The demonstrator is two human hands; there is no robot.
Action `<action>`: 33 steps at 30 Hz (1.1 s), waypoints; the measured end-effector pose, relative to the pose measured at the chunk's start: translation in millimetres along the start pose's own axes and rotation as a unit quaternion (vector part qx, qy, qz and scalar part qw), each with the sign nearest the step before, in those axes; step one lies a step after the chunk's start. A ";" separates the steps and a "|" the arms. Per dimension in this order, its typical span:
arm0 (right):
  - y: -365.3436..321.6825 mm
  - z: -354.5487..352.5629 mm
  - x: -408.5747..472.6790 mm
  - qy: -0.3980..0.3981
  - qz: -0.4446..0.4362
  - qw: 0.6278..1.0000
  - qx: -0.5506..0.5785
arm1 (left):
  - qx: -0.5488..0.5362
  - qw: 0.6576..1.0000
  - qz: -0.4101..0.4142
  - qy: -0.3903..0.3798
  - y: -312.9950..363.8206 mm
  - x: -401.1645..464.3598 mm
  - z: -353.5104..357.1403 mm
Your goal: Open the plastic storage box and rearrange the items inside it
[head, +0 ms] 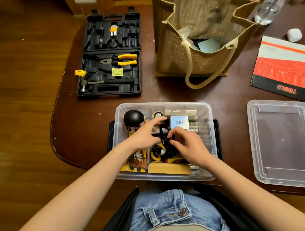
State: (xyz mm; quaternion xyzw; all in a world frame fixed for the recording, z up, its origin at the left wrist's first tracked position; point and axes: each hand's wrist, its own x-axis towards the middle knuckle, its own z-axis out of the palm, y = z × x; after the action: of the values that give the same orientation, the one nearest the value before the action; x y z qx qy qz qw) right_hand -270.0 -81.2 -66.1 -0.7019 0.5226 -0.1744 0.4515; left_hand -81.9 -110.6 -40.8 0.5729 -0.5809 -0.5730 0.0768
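Note:
The clear plastic storage box (pixel 207 114) stands open at the table's near edge. Its lid (pixel 284 143) lies flat to the right. Inside are a black-haired figurine (pixel 134 119), a white Q88 box (pixel 179 122), batteries (pixel 193 127), a wooden block (pixel 168 168) and a yellow comic-print box (pixel 136 164). Both hands are inside the box, over its middle. My left hand (pixel 146 134) and my right hand (pixel 187 145) both pinch a coiled black cable (pixel 164 137) between them. The cable's lower end disappears among yellow items under my right hand.
An open black tool case (pixel 110 54) with pliers and a hammer lies at the far left of the table. A jute bag (pixel 202 35) stands behind the box. A red TOOLS booklet (pixel 288 70), a white ball (pixel 294 34) and a clear bottle (pixel 271 3) are at the right.

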 end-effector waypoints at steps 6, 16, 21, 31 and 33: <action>-7.4 -5.6 5.3 -0.005 -0.004 1.000 0.008 | 0.081 0.988 0.058 0.118 -4.8 -3.2 -3.8; 5.2 1.9 9.6 0.023 0.102 0.976 -0.190 | 0.093 0.956 0.050 0.274 -17.6 -6.7 -7.2; 3.6 9.0 15.2 -0.011 0.128 0.949 -0.288 | 0.150 0.952 0.054 0.262 -16.8 -6.7 -2.4; 13.8 12.2 -0.9 -0.006 0.170 0.960 -0.222 | 0.218 0.948 0.020 0.230 -15.2 -1.4 9.2; 14.4 11.5 0.7 -0.012 0.176 0.961 -0.211 | 0.218 0.950 0.020 0.224 -14.2 1.3 10.6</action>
State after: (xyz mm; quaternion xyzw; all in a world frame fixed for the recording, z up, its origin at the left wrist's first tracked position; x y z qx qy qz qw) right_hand -269.7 -77.3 -84.1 -0.6799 0.6575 0.0309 0.3232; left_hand -82.0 -101.0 -55.8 0.6779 -0.6707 -0.2874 0.0894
